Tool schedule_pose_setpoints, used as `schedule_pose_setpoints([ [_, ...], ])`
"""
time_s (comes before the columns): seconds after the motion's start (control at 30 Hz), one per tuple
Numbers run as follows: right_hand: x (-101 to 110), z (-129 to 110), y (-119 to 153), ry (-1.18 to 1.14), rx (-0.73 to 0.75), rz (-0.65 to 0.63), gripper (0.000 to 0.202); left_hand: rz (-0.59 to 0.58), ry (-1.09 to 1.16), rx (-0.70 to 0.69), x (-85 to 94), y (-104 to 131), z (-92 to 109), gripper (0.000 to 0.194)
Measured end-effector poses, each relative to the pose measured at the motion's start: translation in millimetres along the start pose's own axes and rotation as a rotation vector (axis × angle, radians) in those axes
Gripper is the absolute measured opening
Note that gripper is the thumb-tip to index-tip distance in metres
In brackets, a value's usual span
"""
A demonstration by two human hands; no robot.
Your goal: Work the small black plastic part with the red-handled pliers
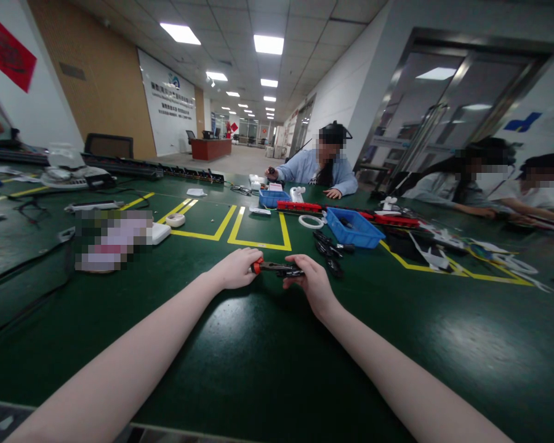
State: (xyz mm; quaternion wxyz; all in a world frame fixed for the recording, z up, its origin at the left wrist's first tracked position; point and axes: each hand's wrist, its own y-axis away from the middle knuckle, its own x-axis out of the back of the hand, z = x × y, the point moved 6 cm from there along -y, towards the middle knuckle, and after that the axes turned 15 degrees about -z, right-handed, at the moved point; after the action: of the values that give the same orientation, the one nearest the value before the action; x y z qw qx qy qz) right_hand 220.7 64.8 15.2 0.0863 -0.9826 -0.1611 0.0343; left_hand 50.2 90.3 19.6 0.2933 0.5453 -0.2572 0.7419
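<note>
Over the green table (240,369), my left hand (238,268) is closed around the orange-red handle end of a pair of pliers (271,266). The metal jaws point right, towards my other hand. My right hand (314,282) has its fingers curled around a small black part (292,272), which meets the tip of the pliers. The part's exact kind is too dark and partly covered to make out. Just beyond my right hand lie several loose black parts (329,249).
A blue bin (357,232) with dark pieces stands behind the loose parts. Near it are a white cable coil (311,221) and a red strip (300,207). To the left lie a tape roll (175,219) and a white box (159,233). A person (325,163) sits opposite.
</note>
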Motion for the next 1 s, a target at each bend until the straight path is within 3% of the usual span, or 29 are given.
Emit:
schedule_pose_setpoints([
  [0.17,-3.7,-7.3,0.5,0.038,0.02,-0.043,0.033,-0.012,-0.006,0.014,-0.9,-0.6,-1.0,0.012],
  [0.47,-5.5,-20.4,9.0,0.163,0.068,0.003,0.027,-0.008,-0.001,0.009,-0.4,-0.4,0.1,0.008],
  [1.0,-3.1,-0.9,1.5,0.034,0.006,-0.022,0.032,0.001,-0.013,-0.017,-1.0,0.0,1.0,0.01],
])
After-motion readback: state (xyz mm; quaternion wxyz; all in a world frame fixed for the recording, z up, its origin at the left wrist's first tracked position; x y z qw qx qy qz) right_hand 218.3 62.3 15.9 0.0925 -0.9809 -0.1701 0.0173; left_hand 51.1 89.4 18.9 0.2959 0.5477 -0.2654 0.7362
